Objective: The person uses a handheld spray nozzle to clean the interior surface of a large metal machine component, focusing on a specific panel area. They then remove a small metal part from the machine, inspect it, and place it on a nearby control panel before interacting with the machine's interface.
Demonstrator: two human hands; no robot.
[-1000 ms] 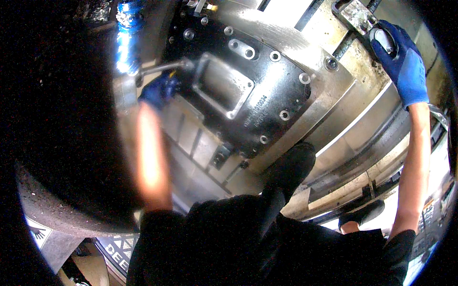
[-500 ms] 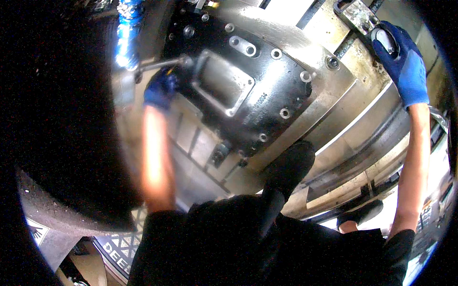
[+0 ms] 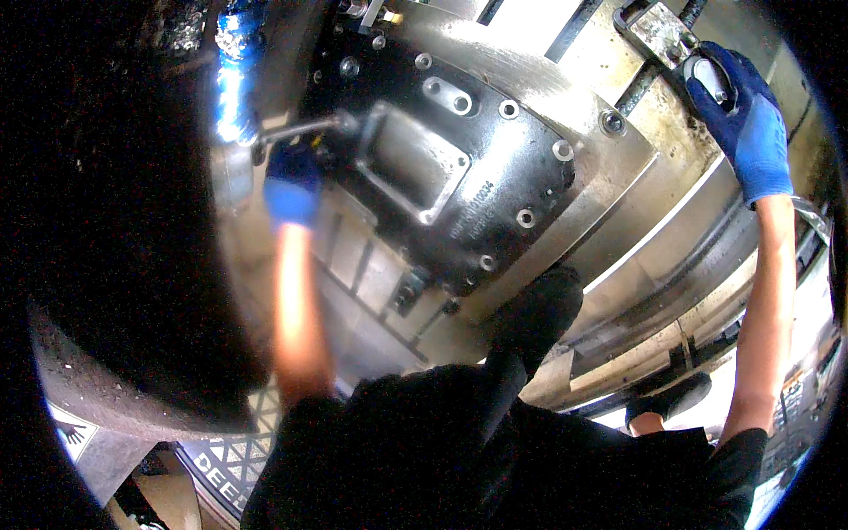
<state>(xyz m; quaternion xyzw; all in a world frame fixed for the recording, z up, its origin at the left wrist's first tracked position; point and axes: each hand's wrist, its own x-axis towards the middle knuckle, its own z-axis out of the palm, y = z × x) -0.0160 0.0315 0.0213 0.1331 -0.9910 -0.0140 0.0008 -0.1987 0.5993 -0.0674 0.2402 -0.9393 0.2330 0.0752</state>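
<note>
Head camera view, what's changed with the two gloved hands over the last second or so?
The left hand in its blue glove, gripping the thin metal wrench handle at the dark cast-metal cover plate, drifted slightly toward the right of the picture, wrench still held. The right hand, also blue-gloved, stayed on the grey metal bracket at upper right. The plate did not move.

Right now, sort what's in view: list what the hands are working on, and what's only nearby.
In hand:
left hand on a metal wrench
dark bolted cover plate
right hand gripping a metal bracket

Nearby only:
large black tyre
blue-wrapped hose
</note>
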